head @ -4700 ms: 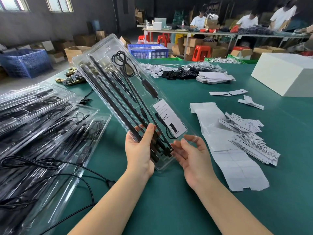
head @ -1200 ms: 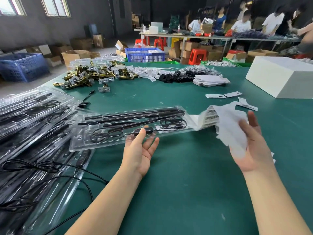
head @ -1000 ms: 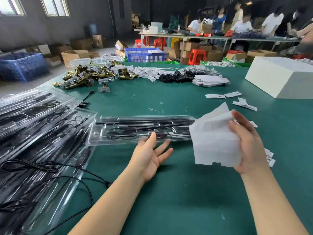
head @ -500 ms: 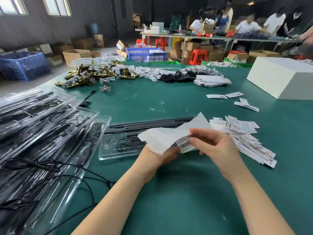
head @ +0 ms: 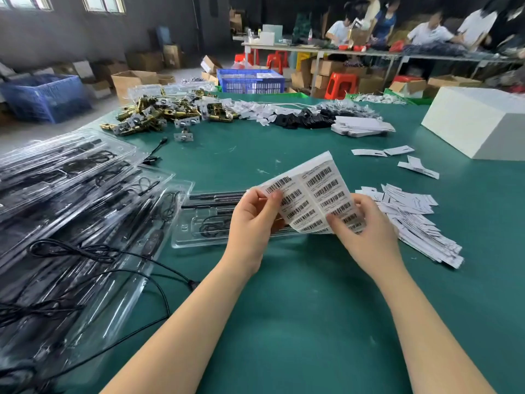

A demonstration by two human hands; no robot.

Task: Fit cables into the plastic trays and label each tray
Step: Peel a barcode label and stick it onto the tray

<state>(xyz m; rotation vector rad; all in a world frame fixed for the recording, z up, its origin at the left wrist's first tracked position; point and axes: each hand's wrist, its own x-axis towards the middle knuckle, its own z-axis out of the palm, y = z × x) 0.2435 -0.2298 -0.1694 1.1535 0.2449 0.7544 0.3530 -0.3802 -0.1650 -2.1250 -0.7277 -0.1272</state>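
A white sheet of barcode labels (head: pixel 312 194) is held up between both hands over the green table (head: pixel 284 322). My left hand (head: pixel 252 220) pinches the sheet's left edge, thumb on a label. My right hand (head: pixel 363 228) pinches its lower right part. Beneath and behind the sheet lies a clear plastic tray (head: pixel 199 223) with black rods and a coiled black cable in it; the hands and the sheet hide its right half.
A pile of filled clear trays (head: pixel 71 209) with loose black cables (head: pixel 113 257) covers the left. White paper tags (head: pixel 417 223) lie heaped at the right. Brass hardware (head: pixel 164 112), black parts and a white box (head: pixel 477 126) stand farther back. People work at a distant table.
The tray went from my hands down onto the table. My right hand picked up the label sheet, and both hands have turned it so its barcode side faces me.
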